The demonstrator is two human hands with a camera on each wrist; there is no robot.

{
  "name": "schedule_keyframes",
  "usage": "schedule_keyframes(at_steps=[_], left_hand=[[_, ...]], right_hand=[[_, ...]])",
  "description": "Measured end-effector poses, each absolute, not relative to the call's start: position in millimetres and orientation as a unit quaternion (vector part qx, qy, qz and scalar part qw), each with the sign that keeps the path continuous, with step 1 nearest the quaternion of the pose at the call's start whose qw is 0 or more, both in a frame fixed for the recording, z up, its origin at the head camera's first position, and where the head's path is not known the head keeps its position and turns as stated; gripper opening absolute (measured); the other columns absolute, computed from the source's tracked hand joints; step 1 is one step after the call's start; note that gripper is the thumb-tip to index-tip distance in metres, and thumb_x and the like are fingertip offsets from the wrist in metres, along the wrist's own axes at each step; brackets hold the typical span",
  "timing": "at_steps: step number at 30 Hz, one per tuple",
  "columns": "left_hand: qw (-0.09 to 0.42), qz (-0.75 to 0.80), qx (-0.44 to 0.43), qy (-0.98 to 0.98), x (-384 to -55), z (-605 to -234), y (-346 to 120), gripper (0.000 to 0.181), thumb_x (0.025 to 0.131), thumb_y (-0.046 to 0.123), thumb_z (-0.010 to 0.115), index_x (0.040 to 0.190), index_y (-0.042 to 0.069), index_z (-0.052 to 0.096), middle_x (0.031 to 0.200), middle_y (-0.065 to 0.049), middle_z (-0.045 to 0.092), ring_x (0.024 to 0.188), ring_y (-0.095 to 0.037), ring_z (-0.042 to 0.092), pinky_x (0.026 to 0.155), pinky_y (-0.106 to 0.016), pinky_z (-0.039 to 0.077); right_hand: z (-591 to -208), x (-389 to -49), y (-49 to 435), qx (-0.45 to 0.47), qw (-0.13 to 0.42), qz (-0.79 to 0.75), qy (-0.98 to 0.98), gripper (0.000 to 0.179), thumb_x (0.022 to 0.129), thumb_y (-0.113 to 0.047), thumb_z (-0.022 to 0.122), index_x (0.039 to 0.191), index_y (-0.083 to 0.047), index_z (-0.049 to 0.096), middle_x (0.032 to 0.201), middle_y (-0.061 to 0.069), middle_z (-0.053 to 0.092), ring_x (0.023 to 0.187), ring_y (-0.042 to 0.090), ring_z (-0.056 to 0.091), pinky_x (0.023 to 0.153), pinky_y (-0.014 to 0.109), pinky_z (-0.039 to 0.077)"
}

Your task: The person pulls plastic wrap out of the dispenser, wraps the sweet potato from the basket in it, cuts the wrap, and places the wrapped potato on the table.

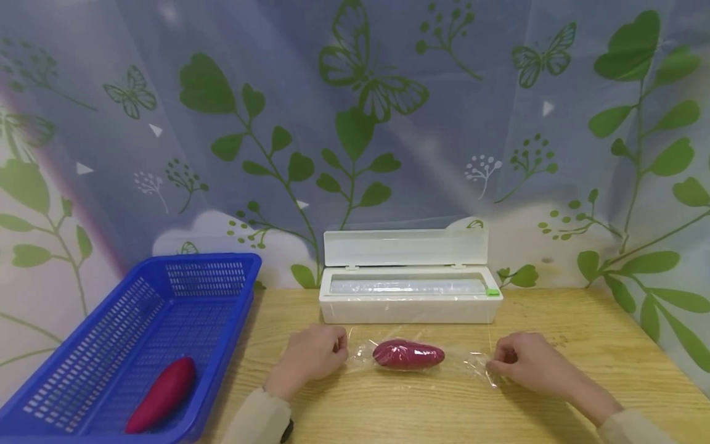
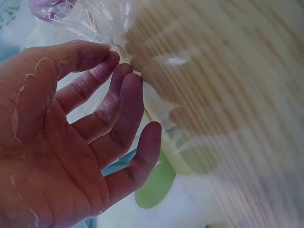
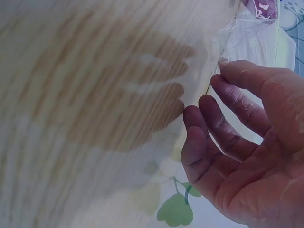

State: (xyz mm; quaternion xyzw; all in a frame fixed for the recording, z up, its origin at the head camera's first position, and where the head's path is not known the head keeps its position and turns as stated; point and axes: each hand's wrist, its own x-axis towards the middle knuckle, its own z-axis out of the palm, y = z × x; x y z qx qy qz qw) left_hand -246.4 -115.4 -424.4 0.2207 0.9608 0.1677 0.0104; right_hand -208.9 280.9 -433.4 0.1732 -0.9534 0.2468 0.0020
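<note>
A purplish-red sweet potato (image 1: 408, 355) lies on the table in front of the white box, wrapped in clear plastic film (image 1: 362, 353). My left hand (image 1: 315, 356) pinches the gathered film at the left end between thumb and index finger. At the right end, my right hand (image 1: 531, 362) pinches the film (image 1: 478, 364) the same way. In the left wrist view the other fingers of the left hand (image 2: 80, 123) are loosely bent. The right wrist view shows the thumb and index finger of the right hand (image 3: 251, 137) close together at the film's edge.
Behind the sweet potato stands a white film box (image 1: 410, 312), lid raised, with a film roll (image 1: 407, 286) inside and a green slider (image 1: 492, 291). A blue basket (image 1: 222, 351) at the left holds another sweet potato (image 1: 163, 394). A patterned cloth backs the wooden table (image 1: 432, 413).
</note>
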Motion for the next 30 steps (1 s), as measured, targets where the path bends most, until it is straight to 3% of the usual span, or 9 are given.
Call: schedule_keyframes(at_steps=[8, 20, 26, 30], left_hand=[[0.019, 0.163, 0.213, 0.963, -248, -424, -115, 0.016, 0.088, 0.018, 0.067, 0.075, 0.022, 0.059, 0.071, 0.008, 0.057, 0.067, -0.01, 0.052, 0.056, -0.032, 0.042], [0.042, 0.184, 0.222, 0.957, -245, -419, -120, 0.013, 0.087, 0.02, 0.068, 0.076, 0.023, 0.062, 0.071, 0.009, 0.057, 0.067, -0.01, 0.05, 0.057, -0.031, 0.04], [0.047, 0.19, 0.223, 0.955, -241, -416, -123, 0.009, 0.088, 0.019, 0.066, 0.08, 0.023, 0.063, 0.073, 0.01, 0.058, 0.068, -0.009, 0.052, 0.058, -0.031, 0.043], [0.044, 0.196, 0.223, 0.954, -236, -412, -124, 0.008, 0.088, 0.017, 0.064, 0.082, 0.022, 0.063, 0.076, 0.009, 0.06, 0.069, -0.009, 0.053, 0.06, -0.032, 0.045]], right_hand=[[-431, -211, 286, 0.155, 0.003, 0.266, -0.952, 0.023, 0.088, -0.024, 0.079, 0.073, -0.02, 0.062, 0.066, -0.011, 0.055, 0.059, -0.001, 0.042, 0.054, 0.02, 0.037], [-424, -211, 301, 0.086, -0.011, 0.284, -0.955, 0.023, 0.093, -0.038, 0.074, 0.085, -0.017, 0.067, 0.071, -0.005, 0.063, 0.062, 0.003, 0.049, 0.056, 0.022, 0.039], [-424, -206, 299, 0.098, 0.056, 0.26, -0.959, 0.018, 0.093, -0.032, 0.074, 0.082, -0.02, 0.067, 0.072, -0.01, 0.064, 0.065, -0.003, 0.053, 0.058, 0.021, 0.043], [-424, -196, 288, 0.212, 0.146, 0.284, -0.924, 0.018, 0.086, -0.012, 0.08, 0.084, -0.024, 0.067, 0.072, -0.018, 0.062, 0.065, -0.009, 0.052, 0.054, 0.018, 0.043]])
